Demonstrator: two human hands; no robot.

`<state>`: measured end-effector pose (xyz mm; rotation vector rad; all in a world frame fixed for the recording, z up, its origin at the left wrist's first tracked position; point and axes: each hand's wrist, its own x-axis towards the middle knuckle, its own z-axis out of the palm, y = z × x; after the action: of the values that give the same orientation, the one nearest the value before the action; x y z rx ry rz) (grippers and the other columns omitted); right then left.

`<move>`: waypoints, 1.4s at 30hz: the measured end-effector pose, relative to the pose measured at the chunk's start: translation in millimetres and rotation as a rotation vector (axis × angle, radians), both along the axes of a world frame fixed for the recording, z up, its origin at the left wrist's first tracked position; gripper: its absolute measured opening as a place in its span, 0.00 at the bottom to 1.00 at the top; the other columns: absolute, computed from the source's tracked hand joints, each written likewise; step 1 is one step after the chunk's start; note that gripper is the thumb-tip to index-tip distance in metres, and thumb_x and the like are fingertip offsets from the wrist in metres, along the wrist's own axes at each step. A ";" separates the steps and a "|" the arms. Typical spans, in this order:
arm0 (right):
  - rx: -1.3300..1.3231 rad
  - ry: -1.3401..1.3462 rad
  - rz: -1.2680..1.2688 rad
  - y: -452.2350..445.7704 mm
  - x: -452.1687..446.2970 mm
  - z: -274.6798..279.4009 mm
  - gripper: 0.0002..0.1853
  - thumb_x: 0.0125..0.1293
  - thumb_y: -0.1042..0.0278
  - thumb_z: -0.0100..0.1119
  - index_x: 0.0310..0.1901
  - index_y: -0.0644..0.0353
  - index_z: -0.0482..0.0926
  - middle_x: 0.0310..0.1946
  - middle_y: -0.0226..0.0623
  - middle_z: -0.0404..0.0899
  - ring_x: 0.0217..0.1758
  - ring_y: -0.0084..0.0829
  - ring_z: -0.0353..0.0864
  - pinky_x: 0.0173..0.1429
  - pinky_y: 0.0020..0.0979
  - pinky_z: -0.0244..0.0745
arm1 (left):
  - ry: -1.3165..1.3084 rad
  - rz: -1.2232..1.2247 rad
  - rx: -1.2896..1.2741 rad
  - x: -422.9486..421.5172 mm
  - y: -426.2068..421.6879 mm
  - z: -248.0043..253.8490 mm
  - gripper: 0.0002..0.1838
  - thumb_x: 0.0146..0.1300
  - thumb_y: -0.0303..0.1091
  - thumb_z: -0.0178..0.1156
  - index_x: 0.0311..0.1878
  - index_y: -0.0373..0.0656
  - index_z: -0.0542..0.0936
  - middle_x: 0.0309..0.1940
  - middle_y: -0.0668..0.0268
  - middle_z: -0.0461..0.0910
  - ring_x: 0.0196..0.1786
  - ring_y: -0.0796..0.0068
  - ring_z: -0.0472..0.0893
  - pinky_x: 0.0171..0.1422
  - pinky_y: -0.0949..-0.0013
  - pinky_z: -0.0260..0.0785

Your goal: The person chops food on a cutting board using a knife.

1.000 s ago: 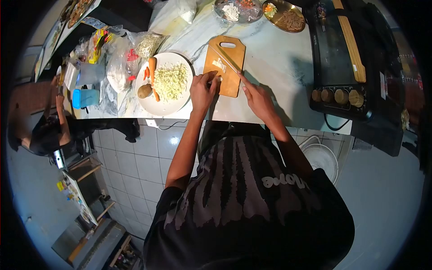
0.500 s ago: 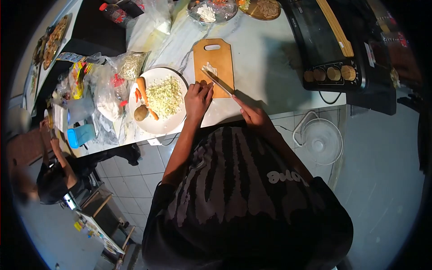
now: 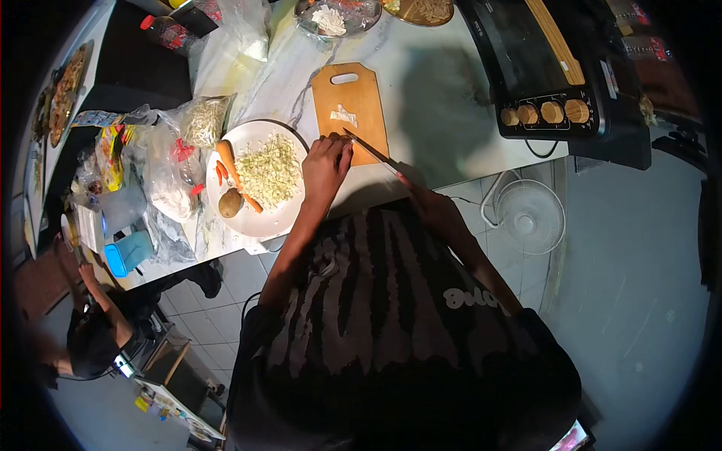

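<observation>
A wooden cutting board (image 3: 368,98) lies on the marble counter, with a few thin white slices (image 3: 344,115) on its middle. My left hand (image 3: 328,159) rests at the board's lower left edge, fingers curled and pressed down; whatever is under them is hidden. My right hand (image 3: 427,201) grips a knife (image 3: 371,150) by its handle, and the blade slants over the board with its tip close to my left fingers. Left of the board, a white plate (image 3: 259,223) carries chopped pale green vegetable (image 3: 267,169), a carrot (image 3: 228,158), small red-orange pieces and a brown potato (image 3: 231,202).
A black oven (image 3: 545,90) with wooden knobs stands on the right. Plastic bags (image 3: 169,169) and a blue container (image 3: 128,252) crowd the left. Two food-filled plates sit at the back, including a metal plate (image 3: 361,22). Another person (image 3: 98,331) is at lower left.
The knife has drawn back toward me, its tip now nearer my left fingers and off the white slices. My left hand stays curled at the board. The whole view has shifted slightly.
</observation>
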<state>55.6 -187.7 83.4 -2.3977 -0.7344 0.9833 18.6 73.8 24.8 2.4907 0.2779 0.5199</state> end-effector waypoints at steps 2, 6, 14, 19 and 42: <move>0.024 -0.016 0.006 -4.4 -3.8 3.2 0.29 0.80 0.59 0.41 0.80 0.33 0.53 0.49 0.52 0.82 0.51 0.54 0.83 0.55 0.49 0.77 | 0.020 -0.010 -0.034 1.4 2.4 1.5 0.06 0.63 0.32 0.67 0.41 0.43 0.86 0.38 0.65 0.83 0.40 0.62 0.80 0.43 0.60 0.75; -0.060 0.052 0.016 -2.5 -1.0 19.0 0.30 0.80 0.59 0.42 0.80 0.29 0.52 0.51 0.50 0.82 0.53 0.52 0.83 0.57 0.48 0.78 | 0.055 -0.021 -0.130 2.7 5.3 0.9 0.07 0.63 0.33 0.68 0.43 0.44 0.87 0.37 0.65 0.82 0.40 0.63 0.81 0.44 0.61 0.76; -0.026 -0.006 -0.067 -12.6 8.6 10.6 0.29 0.81 0.59 0.42 0.79 0.27 0.54 0.55 0.48 0.81 0.56 0.51 0.83 0.60 0.47 0.78 | 0.060 -0.128 -0.187 -0.4 16.3 1.8 0.19 0.60 0.27 0.66 0.56 0.46 0.85 0.38 0.64 0.82 0.44 0.61 0.80 0.50 0.61 0.76; -0.026 -0.053 -0.080 -23.0 8.3 7.7 0.30 0.80 0.60 0.46 0.79 0.26 0.55 0.46 0.52 0.84 0.49 0.52 0.86 0.53 0.47 0.80 | 0.087 -0.250 -0.346 7.5 23.7 8.3 0.31 0.57 0.23 0.65 0.67 0.48 0.77 0.42 0.63 0.82 0.47 0.59 0.77 0.56 0.61 0.73; 0.047 -0.206 0.338 19.8 77.5 -20.6 0.30 0.78 0.63 0.51 0.78 0.28 0.61 0.32 0.47 0.83 0.30 0.45 0.84 0.42 0.42 0.80 | 0.067 -0.282 -0.319 -2.0 54.0 6.7 0.17 0.61 0.26 0.68 0.54 0.45 0.86 0.51 0.62 0.84 0.55 0.59 0.81 0.58 0.61 0.75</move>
<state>133.2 -167.9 62.8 -2.4038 -1.2553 0.8363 16.6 127.8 31.5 2.1897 0.0278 0.2532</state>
